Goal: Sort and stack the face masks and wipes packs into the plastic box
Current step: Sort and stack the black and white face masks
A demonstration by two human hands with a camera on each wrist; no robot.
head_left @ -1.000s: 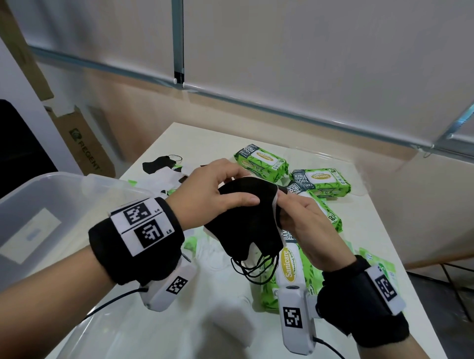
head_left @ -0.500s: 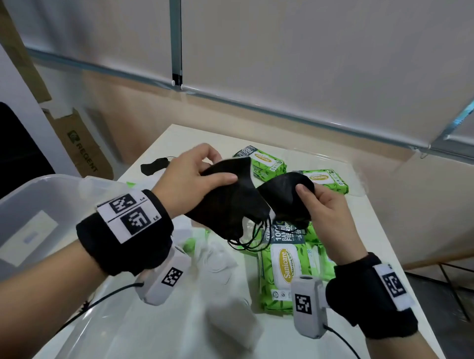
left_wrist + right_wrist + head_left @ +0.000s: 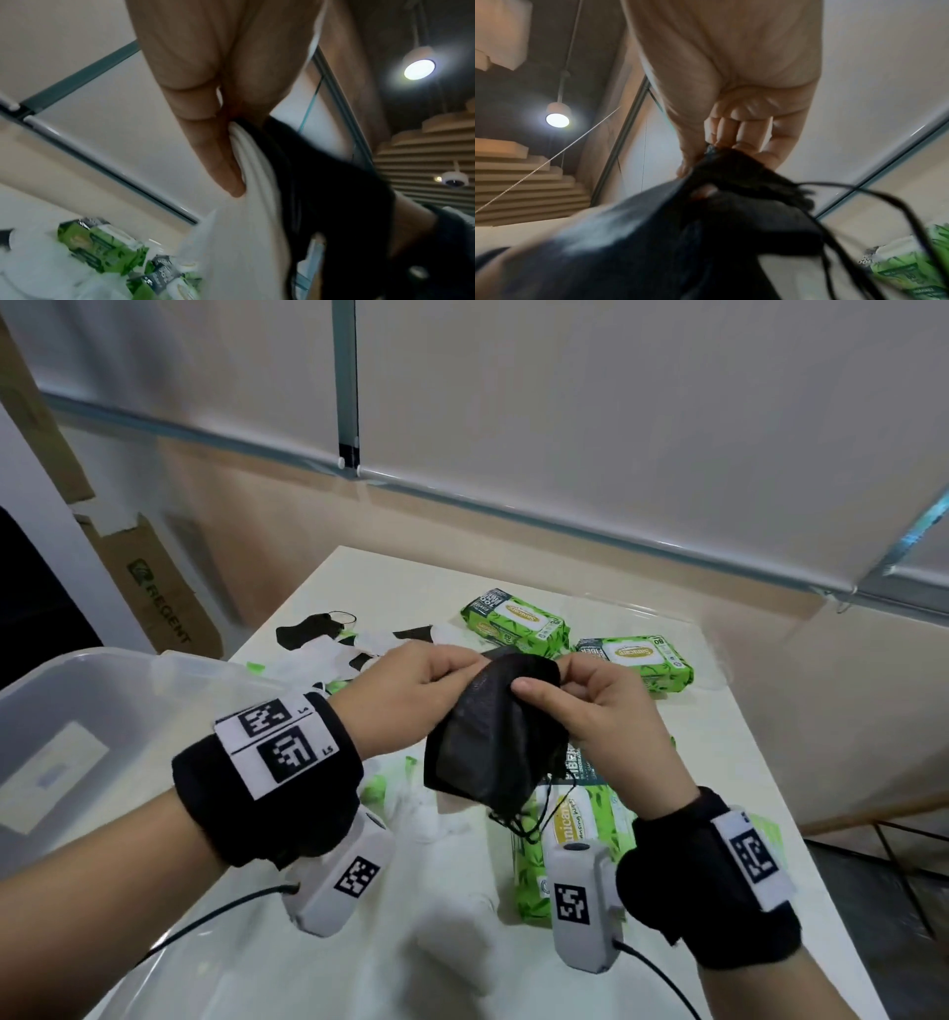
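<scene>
Both hands hold black face masks in the air above the table, the ear loops dangling below. My left hand pinches their top left edge; in the left wrist view its fingers press a white lining against black fabric. My right hand pinches the top right edge, thumb on the front; the right wrist view shows the black masks under the fingertips. Green wipes packs lie at the far side, another pack under the masks. The clear plastic box stands at left.
More black and white masks lie on the table's far left. White masks lie under my hands. A cardboard carton leans by the wall at left. The table's right edge drops to the floor.
The two black masks, held apart half a second ago, have been brought together into one bundle. Both hands moved toward each other and now pinch the top edge.
</scene>
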